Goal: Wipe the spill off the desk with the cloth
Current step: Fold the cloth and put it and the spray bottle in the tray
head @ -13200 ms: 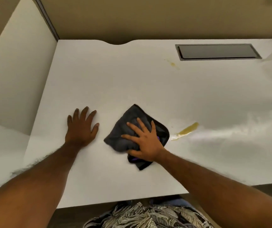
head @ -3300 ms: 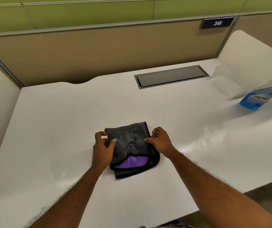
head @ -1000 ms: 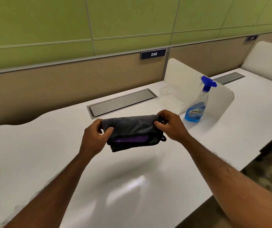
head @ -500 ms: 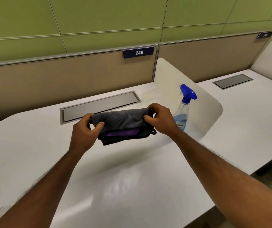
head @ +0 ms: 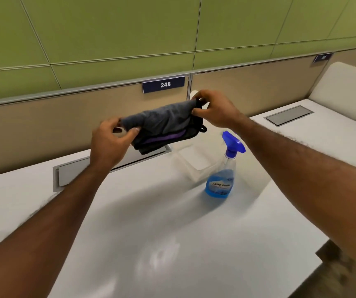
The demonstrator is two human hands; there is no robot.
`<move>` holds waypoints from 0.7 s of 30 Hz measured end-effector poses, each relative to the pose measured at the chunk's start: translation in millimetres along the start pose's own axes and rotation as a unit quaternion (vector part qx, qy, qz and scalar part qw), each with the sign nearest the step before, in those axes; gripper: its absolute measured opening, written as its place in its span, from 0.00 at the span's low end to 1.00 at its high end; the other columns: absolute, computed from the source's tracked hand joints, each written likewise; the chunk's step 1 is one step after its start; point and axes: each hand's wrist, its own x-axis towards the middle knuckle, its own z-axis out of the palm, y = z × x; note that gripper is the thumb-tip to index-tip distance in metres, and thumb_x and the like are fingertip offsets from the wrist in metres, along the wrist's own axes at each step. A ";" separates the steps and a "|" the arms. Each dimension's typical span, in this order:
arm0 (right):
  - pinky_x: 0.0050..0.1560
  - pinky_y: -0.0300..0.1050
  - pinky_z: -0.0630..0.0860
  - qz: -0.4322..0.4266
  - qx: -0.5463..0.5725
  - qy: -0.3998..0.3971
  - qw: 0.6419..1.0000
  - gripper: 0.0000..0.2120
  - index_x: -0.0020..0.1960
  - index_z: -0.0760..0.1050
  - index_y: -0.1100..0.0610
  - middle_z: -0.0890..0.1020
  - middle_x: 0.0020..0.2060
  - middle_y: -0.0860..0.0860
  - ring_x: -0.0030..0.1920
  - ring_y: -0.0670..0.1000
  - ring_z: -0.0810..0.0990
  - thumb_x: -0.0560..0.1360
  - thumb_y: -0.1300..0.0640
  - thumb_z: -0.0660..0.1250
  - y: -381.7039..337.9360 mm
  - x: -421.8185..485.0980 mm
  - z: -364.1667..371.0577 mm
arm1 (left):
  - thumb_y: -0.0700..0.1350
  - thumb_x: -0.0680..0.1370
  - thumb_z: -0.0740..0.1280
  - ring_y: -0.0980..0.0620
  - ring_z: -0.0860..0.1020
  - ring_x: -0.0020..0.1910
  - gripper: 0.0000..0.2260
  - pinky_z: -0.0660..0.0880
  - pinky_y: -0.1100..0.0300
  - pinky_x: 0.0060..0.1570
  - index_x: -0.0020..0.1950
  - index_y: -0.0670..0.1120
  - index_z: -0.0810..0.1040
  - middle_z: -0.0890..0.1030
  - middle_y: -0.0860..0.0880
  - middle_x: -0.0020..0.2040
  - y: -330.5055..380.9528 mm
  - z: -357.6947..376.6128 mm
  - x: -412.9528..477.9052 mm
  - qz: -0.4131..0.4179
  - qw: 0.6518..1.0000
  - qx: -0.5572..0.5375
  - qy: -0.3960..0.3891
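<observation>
A folded dark grey cloth with a purple inner layer hangs in the air above the white desk. My left hand pinches its left end and my right hand pinches its right end, which sits higher. The cloth is well off the desk surface. No spill shows on the desk; I see only a glossy sheen on the white top near the front.
A spray bottle with blue liquid stands on the desk to the right, beside a white divider panel. A grey cable hatch lies at the back. A label reading 248 hangs on the beige partition. Another desk lies right.
Both hands have raised the cloth higher off the desk, the right end now tilted up. The view has shifted so the spray bottle sits below my right forearm.
</observation>
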 end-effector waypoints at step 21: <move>0.37 0.41 0.73 0.083 -0.029 -0.108 0.990 0.14 0.49 0.75 0.50 0.80 0.39 0.50 0.38 0.50 0.78 0.68 0.49 0.76 191.0 93.6 22.8 | 0.67 0.68 0.70 0.46 0.83 0.40 0.21 0.79 0.53 0.43 0.45 0.51 0.80 0.84 0.49 0.37 -7.0 221.1 30.8 -0.224 0.968 0.094 -0.055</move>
